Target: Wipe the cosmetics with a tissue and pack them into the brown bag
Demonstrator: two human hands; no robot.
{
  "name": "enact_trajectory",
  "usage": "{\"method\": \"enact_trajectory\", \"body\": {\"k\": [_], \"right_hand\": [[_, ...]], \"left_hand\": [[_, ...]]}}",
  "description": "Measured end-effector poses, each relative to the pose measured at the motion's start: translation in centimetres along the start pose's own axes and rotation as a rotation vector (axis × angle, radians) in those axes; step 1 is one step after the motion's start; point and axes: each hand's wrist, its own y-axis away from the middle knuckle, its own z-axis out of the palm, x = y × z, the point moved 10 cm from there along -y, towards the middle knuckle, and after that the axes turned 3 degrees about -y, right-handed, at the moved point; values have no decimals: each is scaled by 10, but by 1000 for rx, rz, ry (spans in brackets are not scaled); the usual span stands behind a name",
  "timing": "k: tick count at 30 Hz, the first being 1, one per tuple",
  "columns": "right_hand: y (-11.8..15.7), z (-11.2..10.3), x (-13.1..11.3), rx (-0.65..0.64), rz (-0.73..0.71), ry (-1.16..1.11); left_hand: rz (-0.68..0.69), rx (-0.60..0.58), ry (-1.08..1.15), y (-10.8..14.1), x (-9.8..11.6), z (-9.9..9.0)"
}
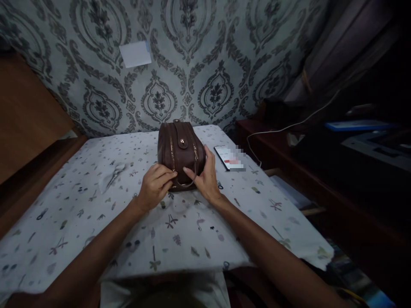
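A dark brown leather toiletry bag (pixel 180 149) stands on the patterned tablecloth, with two gold-toothed zippers running along its top. Between them lies a strap (pixel 182 139) fastened by a metal snap. At the near end of the left zipper (pixel 172 154), my left hand (pixel 156 184) is closed in a pinch; its fingertips cover the zipper pull, so the pull itself is hardly visible. My right hand (pixel 208 177) grips the bag's near right corner, thumb on the front end beside a looped side handle (pixel 189 185) and fingers along the right side.
Right of the bag lies a phone (pixel 224 157) with its screen lit. A crumpled clear plastic wrapper (pixel 114 176) is on the left of the tablecloth (pixel 128 239). A white cable (pixel 289 127) hangs at the right. The patterned wall (pixel 186 64) stands behind the table.
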Motion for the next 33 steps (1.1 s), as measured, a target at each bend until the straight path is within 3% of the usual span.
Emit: {"method": "enact_trajectory", "body": {"k": [4, 10, 17, 23, 33], "right_hand": [[-1, -5, -6, 11, -12, 9], [-3, -10, -21, -9, -81, 41], [-3, -9, -18, -31, -158, 45], [-5, -7, -9, -69, -157, 31], [-7, -4, 2, -137, -176, 31]], "left_hand": [[10, 11, -47, 0, 3, -1], [-50, -68, -217, -12, 11, 0], [69, -203, -350, -49, 37, 25], [-15, -279, -444, -72, 31, 43], [-103, -245, -449, -84, 20, 45]]}}
